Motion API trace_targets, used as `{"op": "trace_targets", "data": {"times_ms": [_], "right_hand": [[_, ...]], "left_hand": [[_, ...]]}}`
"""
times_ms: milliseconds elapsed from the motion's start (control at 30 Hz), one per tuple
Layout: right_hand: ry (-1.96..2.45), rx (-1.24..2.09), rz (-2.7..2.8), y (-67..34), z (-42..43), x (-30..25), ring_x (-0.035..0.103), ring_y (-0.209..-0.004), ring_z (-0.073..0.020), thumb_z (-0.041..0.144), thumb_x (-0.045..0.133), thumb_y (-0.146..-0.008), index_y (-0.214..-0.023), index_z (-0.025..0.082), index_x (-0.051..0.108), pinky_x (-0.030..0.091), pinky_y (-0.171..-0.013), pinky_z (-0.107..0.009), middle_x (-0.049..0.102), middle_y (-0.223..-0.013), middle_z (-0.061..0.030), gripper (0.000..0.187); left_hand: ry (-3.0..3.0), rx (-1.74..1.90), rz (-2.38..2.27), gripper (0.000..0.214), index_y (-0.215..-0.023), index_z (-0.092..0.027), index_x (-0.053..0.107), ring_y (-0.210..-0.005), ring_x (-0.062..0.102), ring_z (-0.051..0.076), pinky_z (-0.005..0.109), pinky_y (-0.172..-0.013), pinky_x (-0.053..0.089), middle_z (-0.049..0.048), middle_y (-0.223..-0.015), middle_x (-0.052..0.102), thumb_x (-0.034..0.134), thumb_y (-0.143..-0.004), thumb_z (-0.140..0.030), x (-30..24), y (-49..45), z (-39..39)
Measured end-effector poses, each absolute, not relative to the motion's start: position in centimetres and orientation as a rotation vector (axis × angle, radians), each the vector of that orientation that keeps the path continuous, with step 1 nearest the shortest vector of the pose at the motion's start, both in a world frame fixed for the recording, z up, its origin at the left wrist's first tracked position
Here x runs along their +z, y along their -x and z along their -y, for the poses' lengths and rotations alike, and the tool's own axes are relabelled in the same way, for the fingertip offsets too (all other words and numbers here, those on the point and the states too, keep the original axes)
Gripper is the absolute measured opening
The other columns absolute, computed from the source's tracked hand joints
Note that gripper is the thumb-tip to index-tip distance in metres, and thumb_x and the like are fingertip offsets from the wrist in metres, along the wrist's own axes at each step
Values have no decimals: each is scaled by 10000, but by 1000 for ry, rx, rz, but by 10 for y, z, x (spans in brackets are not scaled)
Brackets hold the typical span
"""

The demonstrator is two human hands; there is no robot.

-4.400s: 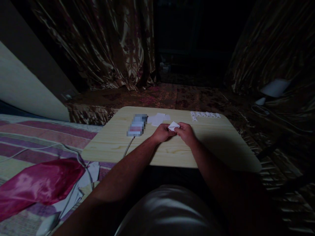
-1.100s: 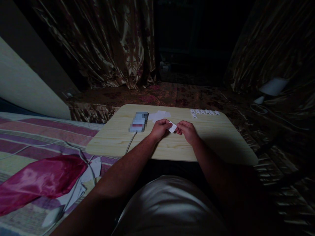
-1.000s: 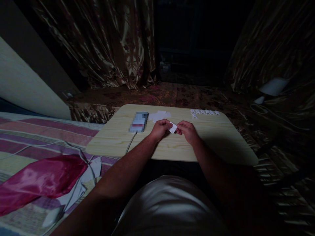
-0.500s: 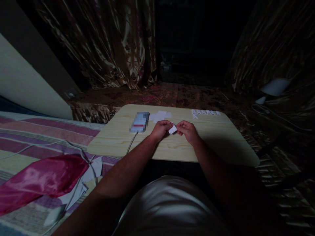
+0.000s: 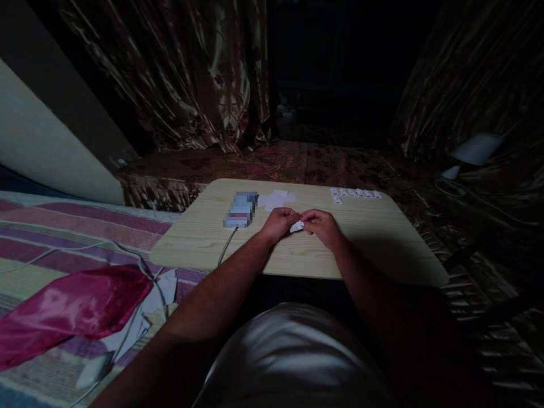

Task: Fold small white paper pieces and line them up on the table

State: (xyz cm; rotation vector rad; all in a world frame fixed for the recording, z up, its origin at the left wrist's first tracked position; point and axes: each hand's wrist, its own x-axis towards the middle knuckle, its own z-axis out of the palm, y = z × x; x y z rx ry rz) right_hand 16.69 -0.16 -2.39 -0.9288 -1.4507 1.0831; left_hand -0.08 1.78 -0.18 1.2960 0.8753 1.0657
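Note:
A small folded piece of white paper is pinched between my two hands, above the middle of the light wooden table. My left hand grips its left side with thumb and fingers closed. From the right, my right hand pinches the upper right part, its fingertips meeting those of the left and covering some of the paper. Just beyond my left hand lie several loose white sheets. Small folded paper pieces form a row at the table's far right, with one more piece below the row.
A phone-like device, its screen blurred, lies on the table's left with a cable running off the near edge. On the striped bed are a shiny pink cloth and white papers. A white lamp stands far right.
My right hand has moved slightly left, up against the left fingertips. Less of the white paper shows now, and its visible part looks narrower and more folded.

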Motion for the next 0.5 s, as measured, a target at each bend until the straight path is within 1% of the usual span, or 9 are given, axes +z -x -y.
{"op": "trace_targets", "data": {"times_ms": [300, 500], "right_hand": [[917, 1126, 1473, -168, 2, -22, 508, -512, -100, 416, 754, -702, -819, 196, 662, 390, -476, -237, 643, -690, 6, 265], [950, 1104, 1442, -169, -1, -25, 518, -497, -100, 470, 740, -728, -819, 197, 630, 403, -462, -234, 643, -686, 2, 308]], "left_hand": [[-1318, 1044, -898, 313, -585, -146, 586, -417, 381, 72, 238, -447, 248, -32, -465, 495, 735, -628, -418, -6, 2, -20], [-1313, 1024, -883, 196, -607, -139, 619, -422, 372, 67, 236, -462, 243, -32, -467, 508, 701, -623, -316, -3, 2, -19]]}}
